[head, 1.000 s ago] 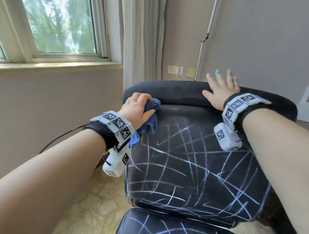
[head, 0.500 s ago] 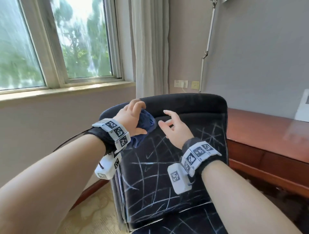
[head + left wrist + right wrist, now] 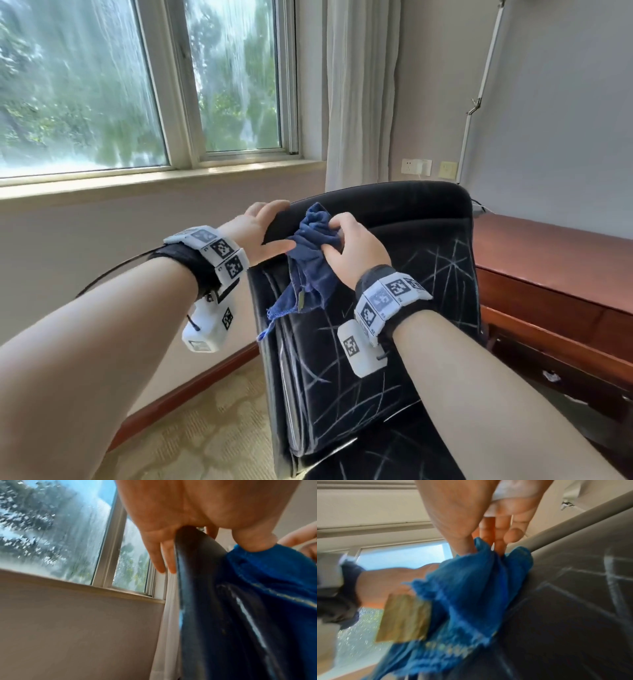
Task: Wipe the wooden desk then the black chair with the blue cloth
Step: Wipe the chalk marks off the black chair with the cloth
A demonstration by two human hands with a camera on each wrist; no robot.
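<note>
step: chair wiping | right hand (image 3: 352, 251) holds blue cloth (image 3: 308, 263) | left hand (image 3: 260, 229) grips black chair (image 3: 394, 308) top | next: rub chalk marks

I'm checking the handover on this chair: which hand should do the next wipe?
Probably the right hand: it grips the blue cloth against the black chair, while the left hand holds the backrest's top edge.

head view looks down from above; wrist views, close beneath, share the chair (image 3: 394, 205).
</note>
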